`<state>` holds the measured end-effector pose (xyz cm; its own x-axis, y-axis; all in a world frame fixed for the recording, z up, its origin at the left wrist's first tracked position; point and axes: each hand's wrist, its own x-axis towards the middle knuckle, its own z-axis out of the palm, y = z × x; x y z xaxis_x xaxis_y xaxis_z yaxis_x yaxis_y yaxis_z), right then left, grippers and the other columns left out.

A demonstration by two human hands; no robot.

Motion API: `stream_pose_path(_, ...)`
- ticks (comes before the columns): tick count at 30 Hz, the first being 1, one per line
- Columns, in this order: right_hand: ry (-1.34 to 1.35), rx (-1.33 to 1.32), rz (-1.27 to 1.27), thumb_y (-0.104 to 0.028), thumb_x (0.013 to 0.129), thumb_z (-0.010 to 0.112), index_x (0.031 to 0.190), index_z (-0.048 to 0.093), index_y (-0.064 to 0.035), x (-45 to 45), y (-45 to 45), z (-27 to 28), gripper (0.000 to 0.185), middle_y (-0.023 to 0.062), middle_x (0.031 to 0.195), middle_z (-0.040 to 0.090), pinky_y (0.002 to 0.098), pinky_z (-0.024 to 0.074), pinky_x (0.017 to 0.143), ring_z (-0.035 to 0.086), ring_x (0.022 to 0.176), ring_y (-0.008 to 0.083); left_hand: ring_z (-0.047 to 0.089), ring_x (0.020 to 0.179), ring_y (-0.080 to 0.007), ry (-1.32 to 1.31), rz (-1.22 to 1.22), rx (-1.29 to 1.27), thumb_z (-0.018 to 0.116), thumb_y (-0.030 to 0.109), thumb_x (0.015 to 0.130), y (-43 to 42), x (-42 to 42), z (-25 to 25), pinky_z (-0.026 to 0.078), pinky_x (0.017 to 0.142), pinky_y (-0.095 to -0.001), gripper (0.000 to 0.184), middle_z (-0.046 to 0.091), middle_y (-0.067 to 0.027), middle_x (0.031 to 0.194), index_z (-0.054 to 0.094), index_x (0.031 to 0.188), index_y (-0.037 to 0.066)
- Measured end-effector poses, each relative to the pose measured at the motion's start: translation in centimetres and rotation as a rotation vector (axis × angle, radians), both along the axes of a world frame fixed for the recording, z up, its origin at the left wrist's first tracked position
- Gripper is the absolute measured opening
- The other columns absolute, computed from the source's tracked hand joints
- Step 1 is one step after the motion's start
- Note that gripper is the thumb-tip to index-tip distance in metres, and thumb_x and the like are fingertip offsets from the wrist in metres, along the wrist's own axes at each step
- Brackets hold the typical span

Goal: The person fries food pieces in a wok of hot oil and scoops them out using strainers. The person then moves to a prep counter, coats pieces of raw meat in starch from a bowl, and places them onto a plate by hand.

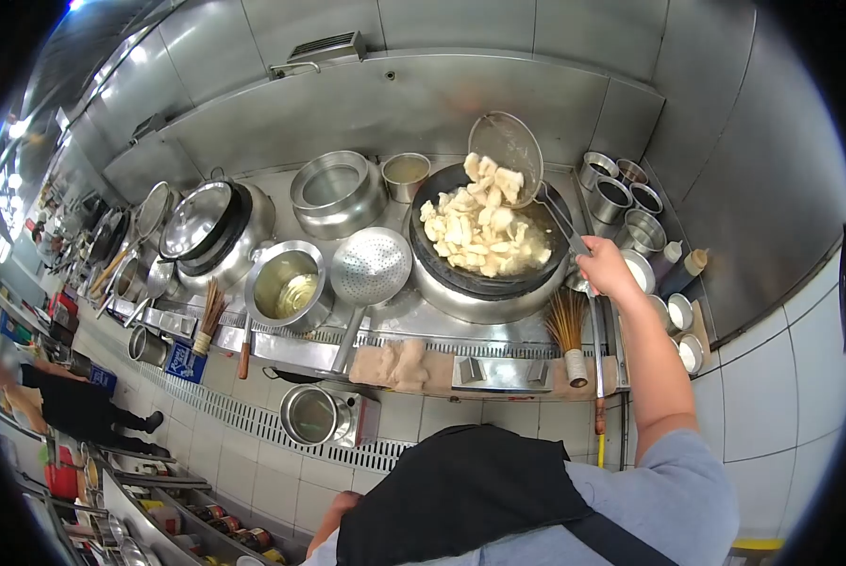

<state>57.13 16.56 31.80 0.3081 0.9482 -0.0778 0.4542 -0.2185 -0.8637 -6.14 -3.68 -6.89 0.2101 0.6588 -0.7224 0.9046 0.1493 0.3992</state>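
Observation:
My right hand point(606, 268) is closed around the handle of a wire-mesh strainer point(510, 137). The strainer is tipped on its side above a black wok point(429, 255), with pale chunks spilling off its mesh. More pale chunks of food point(475, 238) lie heaped in the wok, with liquid showing around them. Beside the wok's left side rests a perforated skimmer point(371, 267). Low in the picture, close to my body, is part of my left hand point(342, 504); its fingers are hidden.
A metal pot point(288, 286) with yellowish liquid stands left of the skimmer. Seasoning containers point(611, 196) and squeeze bottles point(684, 271) line the right side. A bamboo brush point(566, 330) and a folded cloth point(392, 366) lie along the front edge. Another person point(83, 401) stands far left.

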Motion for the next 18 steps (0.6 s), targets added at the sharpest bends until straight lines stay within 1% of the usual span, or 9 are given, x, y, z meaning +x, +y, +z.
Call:
stream_pose_path(2,-0.021,0.004,0.003,-0.002,0.084,0.05,0.101,0.057,0.0022,0.0,-0.3,-0.3,0.019,0.0004,0.054,0.047,0.0257,0.0304,0.032,0.039,0.033,0.0092,0.063,0.092,-0.031,0.007,0.055,-0.051,0.051,0.034,0.085,-1.1,-1.0,-2.0,0.05,0.082,-0.0403,0.034,0.066,-0.0154,0.099,0.066,0.103,0.008)
stream_pose_path(6,-0.018,-0.003,-0.008,-0.002,0.084,0.05,0.101,0.057,0.0009,-0.3,-1.5,0.9,0.019,0.0002,0.054,0.047,0.0255,0.0313,0.032,0.039,0.033,0.0092,0.062,0.095,-0.0313,0.01,0.105,-0.089,0.051,0.035,0.085,-2.8,-1.8,-3.7,0.049,0.084,-0.0401,0.034,0.066,-0.0149,0.102,0.066,0.103,0.01)
stream_pose_path(7,-0.011,-0.008,-0.006,-0.003,0.083,0.05,0.102,0.059,0.0014,0.0,-1.9,1.3,0.021,0.0017,0.056,0.049,0.0265,0.0334,0.033,0.043,0.035,0.0102,0.062,0.096,-0.0314,0.006,0.111,-0.091,0.05,0.035,0.085,-3.0,-1.8,-3.9,0.049,0.085,-0.0401,0.035,0.065,-0.0148,0.102,0.066,0.103,0.01)
stream_pose_path(8,-0.013,-0.01,-0.003,-0.003,0.083,0.05,0.102,0.059,0.0014,0.0,-2.3,1.7,0.021,0.0017,0.056,0.049,0.0265,0.0334,0.033,0.043,0.035,0.0102,0.061,0.097,-0.0314,0.001,0.115,-0.09,0.05,0.036,0.085,-3.1,-1.7,-4.2,0.049,0.085,-0.04,0.035,0.065,-0.0147,0.103,0.066,0.104,0.011)
stream_pose_path(10,0.0,-0.043,0.009,-0.004,0.084,0.051,0.11,0.058,0.0016,0.0,-3.0,2.5,0.028,0.0014,0.056,0.05,0.0259,0.0332,0.033,0.042,0.035,0.0098,0.061,0.098,-0.0316,-0.009,0.123,-0.085,0.05,0.036,0.085,-2.9,-1.5,-4.5,0.048,0.086,-0.0399,0.035,0.065,-0.0144,0.104,0.066,0.104,0.012)
stream_pose_path(11,0.0,-0.043,0.01,-0.004,0.084,0.051,0.11,0.058,0.0016,0.1,-3.3,2.6,0.028,0.0014,0.056,0.05,0.0259,0.0332,0.033,0.042,0.035,0.0098,0.061,0.099,-0.0317,-0.018,0.124,-0.079,0.05,0.036,0.085,-2.9,-1.5,-4.6,0.048,0.086,-0.0398,0.035,0.065,-0.0143,0.105,0.067,0.104,0.012)
stream_pose_path(13,-0.072,-0.068,0.023,-0.005,0.084,0.051,0.119,0.056,-0.0001,0.1,-4.0,2.8,0.036,0.001,0.057,0.05,0.0263,0.0337,0.033,0.042,0.035,0.0098,0.06,0.1,-0.0318,-0.029,0.123,-0.067,0.05,0.037,0.085,-2.4,-1.2,-4.7,0.048,0.087,-0.0397,0.035,0.065,-0.014,0.106,0.067,0.104,0.013)
stream_pose_path(17,-0.136,-0.073,-0.026,-0.002,0.085,0.05,0.12,0.054,0.0006,-1.1,-5.5,3.8,0.035,-0.0003,0.055,0.047,0.0247,0.0305,0.033,0.039,0.034,0.0081,0.059,0.103,-0.0321,-0.049,0.102,-0.04,0.049,0.038,0.085,-1.7,-1.3,-5.5,0.047,0.089,-0.0395,0.036,0.064,-0.0136,0.109,0.067,0.105,0.015)
stream_pose_path(18,-0.147,-0.068,-0.022,-0.002,0.085,0.05,0.123,0.051,0.0005,-0.9,-5.6,3.6,0.038,-0.0003,0.056,0.046,0.025,0.0306,0.033,0.038,0.035,0.0081,0.059,0.104,-0.0322,-0.048,0.082,-0.029,0.049,0.038,0.085,-1.5,-1.5,-5.8,0.047,0.09,-0.0394,0.036,0.064,-0.0134,0.11,0.067,0.105,0.015)
